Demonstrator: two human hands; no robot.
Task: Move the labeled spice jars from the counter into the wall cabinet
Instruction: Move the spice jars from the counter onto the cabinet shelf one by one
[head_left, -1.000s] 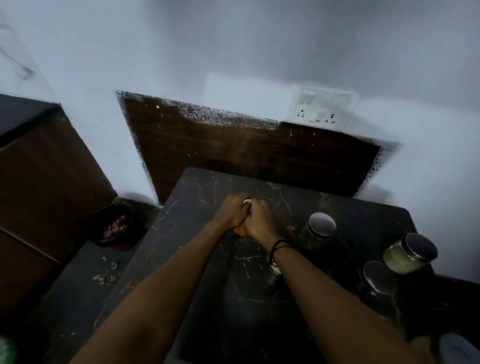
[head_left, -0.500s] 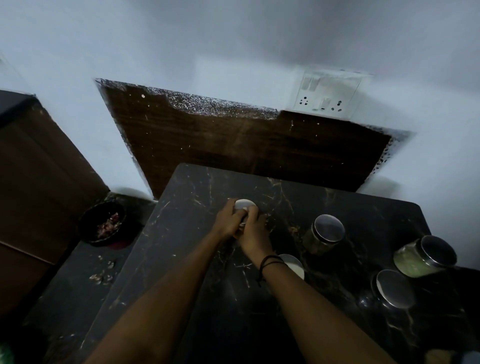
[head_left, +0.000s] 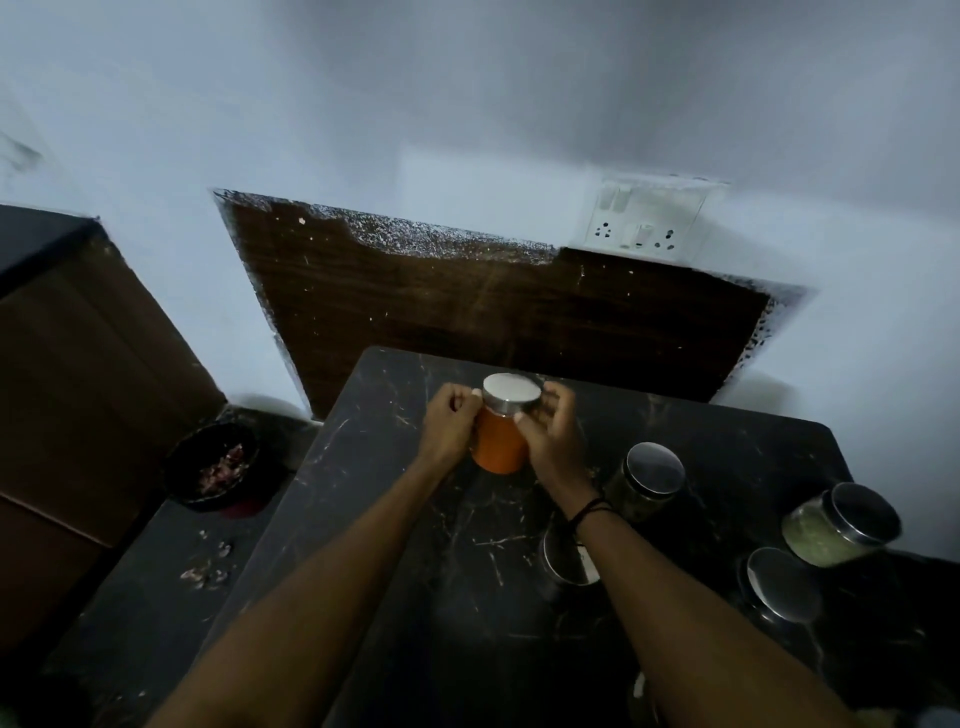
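Observation:
An orange spice jar (head_left: 500, 447) with a steel lid is held between both hands above the dark marble counter (head_left: 415, 597). My left hand (head_left: 448, 430) grips its left side and my right hand (head_left: 554, 437) grips its right side near the lid. Three more steel-lidded jars stand on the counter to the right: a dark one (head_left: 647, 480), a pale green one (head_left: 839, 525) and a dark one (head_left: 779, 587). Another jar (head_left: 563, 564) is partly hidden under my right forearm. No wall cabinet is in view.
A brown wooden panel (head_left: 493, 312) backs the counter, with a white socket plate (head_left: 647, 221) above it. A dark bowl of scraps (head_left: 210, 467) sits on a lower surface at the left, beside a brown cabinet side (head_left: 78, 389).
Both hands have lifted the orange jar off the counter, so its body now shows between them. The view has tilted slightly.

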